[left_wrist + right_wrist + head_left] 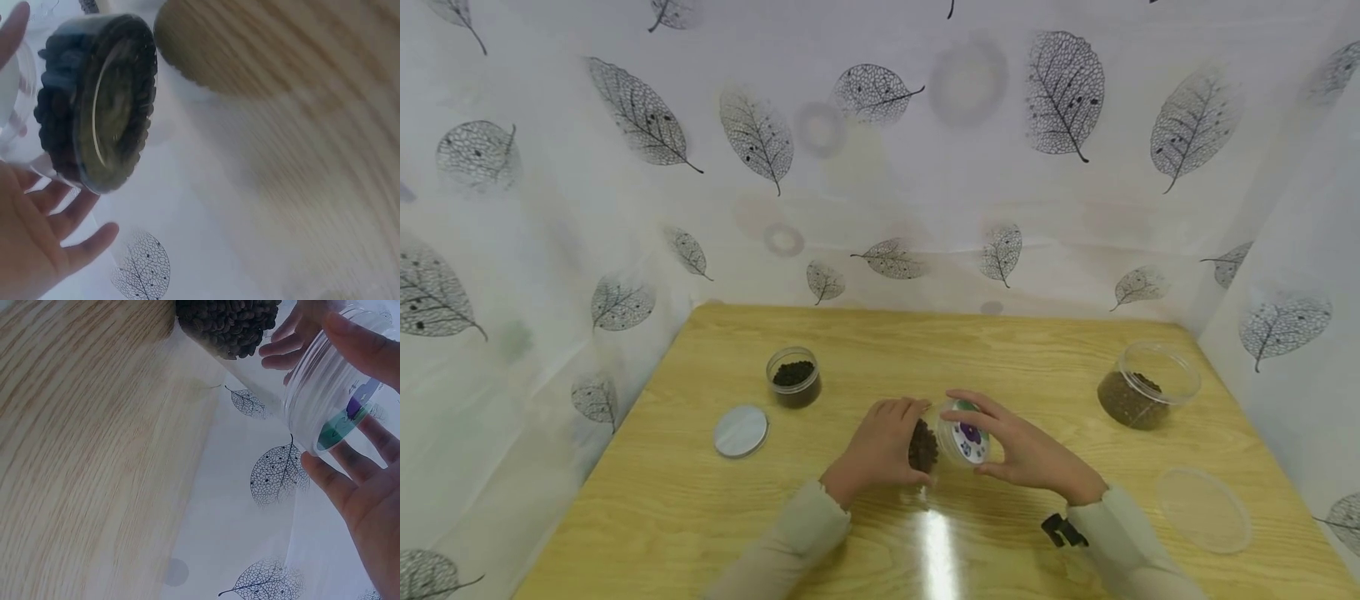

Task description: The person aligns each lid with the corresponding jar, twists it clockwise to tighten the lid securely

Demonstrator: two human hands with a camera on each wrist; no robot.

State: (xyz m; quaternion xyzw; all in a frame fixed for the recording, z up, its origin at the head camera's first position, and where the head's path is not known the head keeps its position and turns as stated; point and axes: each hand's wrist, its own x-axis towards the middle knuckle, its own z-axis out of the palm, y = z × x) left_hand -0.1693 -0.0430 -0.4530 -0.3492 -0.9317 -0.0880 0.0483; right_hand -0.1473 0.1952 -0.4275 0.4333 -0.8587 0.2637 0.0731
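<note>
Both hands meet around a clear plastic jar [250,378], which lies tilted on its side over the table. Dark brown beans [231,328], much like coffee beans, fill its base end. My left hand [887,446] grips the jar's body near the beans, its base [112,106] showing in the left wrist view. At the other end, my right hand [1022,446] holds a clear ribbed lid [967,437] with a purple and green flower print, thumb and fingers around its rim. How tightly the lid sits on the jar, I cannot tell.
At the left stands a small open jar [797,393] of dark grains, with a round silvery lid [741,432] before it. Farther right is a larger open clear jar [1138,408] partly filled with brown grains. A flat clear lid [1204,510] lies nearer me.
</note>
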